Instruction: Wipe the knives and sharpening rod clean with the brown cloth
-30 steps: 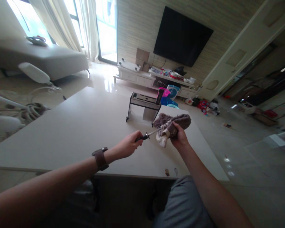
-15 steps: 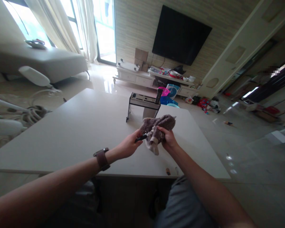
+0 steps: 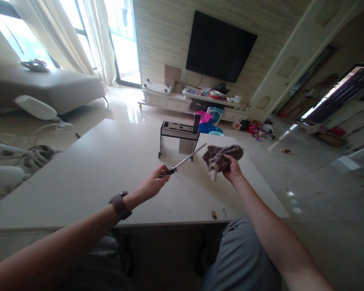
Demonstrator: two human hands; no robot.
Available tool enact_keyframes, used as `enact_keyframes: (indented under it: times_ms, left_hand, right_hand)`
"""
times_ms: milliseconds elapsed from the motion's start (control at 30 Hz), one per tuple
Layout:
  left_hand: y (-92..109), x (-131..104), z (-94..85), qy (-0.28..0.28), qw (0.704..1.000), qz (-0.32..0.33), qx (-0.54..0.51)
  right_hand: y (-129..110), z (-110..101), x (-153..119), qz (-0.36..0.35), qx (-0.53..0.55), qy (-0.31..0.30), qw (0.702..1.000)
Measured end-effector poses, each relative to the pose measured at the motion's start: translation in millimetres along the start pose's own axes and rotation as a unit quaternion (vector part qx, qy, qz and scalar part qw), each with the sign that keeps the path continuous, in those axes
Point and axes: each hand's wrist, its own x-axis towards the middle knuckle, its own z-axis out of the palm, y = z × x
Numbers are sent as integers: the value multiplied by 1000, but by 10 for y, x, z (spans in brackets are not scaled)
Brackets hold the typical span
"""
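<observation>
My left hand point(image 3: 157, 178) is closed round the black handle of a sharpening rod point(image 3: 188, 157), whose thin grey shaft points up and to the right. To the right, my right hand point(image 3: 232, 169) grips a crumpled brown cloth point(image 3: 223, 157), held apart from the rod's tip. Behind the rod a knife block point(image 3: 178, 127) stands upright on the white table point(image 3: 94, 178). One dark-handled knife point(image 3: 196, 123) sits in the block's right end.
Two small objects, one orange and black point(image 3: 214, 214) and one pale point(image 3: 224, 212), lie near the table's front edge. Past the far edge are blue and pink plastic items point(image 3: 204, 117) and a TV cabinet point(image 3: 160, 98). A white chair point(image 3: 36, 107) stands at left.
The rod's shaft, covered by the cloth before, is now bare. My right hand has moved right with the cloth, and my left hand has moved left with the rod.
</observation>
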Motion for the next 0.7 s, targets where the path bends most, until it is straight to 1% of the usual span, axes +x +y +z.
enact_keyframes:
  times_ms: [133,200,267,367,467,567,633,700]
  left_hand:
    - [38,-22,-112,31,996,-35,-72]
    - [37,-37,-157,45,993,-42,-97]
    - [23,-47,-195,58,991,-48,-112]
    - [1,-54,-238,72,989,-60,-117]
    - [-4,-65,-273,74,988,-64,-117]
    - [-1,-87,-343,79,988,-64,-116]
    - [-2,-109,-437,85,987,-69,-121]
    - [-7,-143,-575,96,985,-72,-124]
  right_hand:
    - [91,-76,-42,75,-66,-68,993]
    - [135,-138,-32,104,-111,-86,985]
    - [183,-220,0,137,-176,-87,971]
    - [261,-359,54,165,-240,-51,955]
    - [338,-469,74,159,-277,-30,947]
    - [429,-525,75,133,-320,-29,938]
    - [501,-545,93,111,-347,-27,931]
    - [572,-564,132,91,-367,-30,925]
